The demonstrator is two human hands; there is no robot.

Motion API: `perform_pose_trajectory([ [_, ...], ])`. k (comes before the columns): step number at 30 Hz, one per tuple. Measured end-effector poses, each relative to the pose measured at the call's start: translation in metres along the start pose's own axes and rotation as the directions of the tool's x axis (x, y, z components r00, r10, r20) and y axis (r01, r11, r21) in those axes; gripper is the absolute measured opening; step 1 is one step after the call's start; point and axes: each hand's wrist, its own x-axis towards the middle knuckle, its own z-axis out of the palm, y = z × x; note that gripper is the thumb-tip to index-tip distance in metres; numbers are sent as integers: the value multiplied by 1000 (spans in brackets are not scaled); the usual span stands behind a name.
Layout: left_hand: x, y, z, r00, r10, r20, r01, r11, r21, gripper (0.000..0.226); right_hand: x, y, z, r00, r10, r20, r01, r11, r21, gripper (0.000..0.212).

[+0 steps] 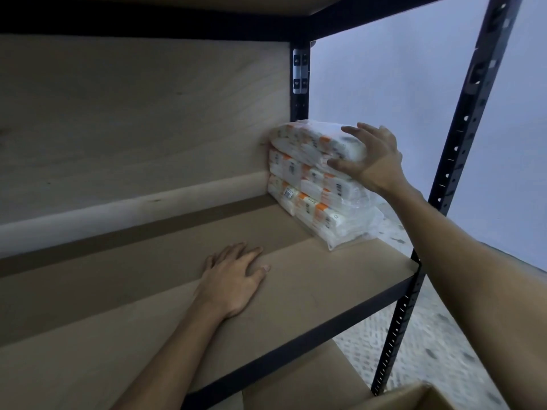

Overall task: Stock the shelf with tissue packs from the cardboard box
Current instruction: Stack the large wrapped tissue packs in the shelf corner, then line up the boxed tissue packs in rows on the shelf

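Three white-and-orange tissue packs in clear wrap are stacked in the shelf's far right corner. The top tissue pack [313, 140] lies on the middle pack [299, 170] and the bottom pack [319, 214]. My right hand [370, 155] is spread, fingers straight, against the near end of the top pack. My left hand [233, 279] rests flat, palm down, on the brown shelf board [148, 291]. A corner of the cardboard box [414, 398] shows at the bottom right.
Black perforated uprights stand at the back right [299, 84] and front right [461, 143]. Another shelf board runs overhead [148, 22]. A lower shelf board [296, 386] shows below. A pale wall and speckled floor lie to the right.
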Motion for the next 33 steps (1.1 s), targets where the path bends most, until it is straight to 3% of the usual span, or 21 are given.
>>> perform_pose_trajectory([
  [4, 0, 0, 0, 1000, 5, -3, -5, 1000, 3, 53, -8, -5, 0, 997, -15, -77, 18, 999, 45, 70],
  [14, -3, 3, -6, 999, 28, -34, -28, 1000, -8, 50, -56, -21, -20, 999, -44, 8, 44, 997, -65, 58],
  [21, -29, 14, -18, 997, 61, -36, -63, 997, -47, 43, -126, -36, -19, 985, -33, 168, 62, 984, -169, 56],
  [28, -66, 21, -17, 993, 70, 98, -66, 997, -50, 53, -204, -60, 1, 890, 81, 448, 10, 980, -197, 52],
  [33, -102, 35, -18, 988, 119, 100, -108, 988, -108, 55, -243, -76, 3, 899, 75, 432, 5, 983, -182, 43],
])
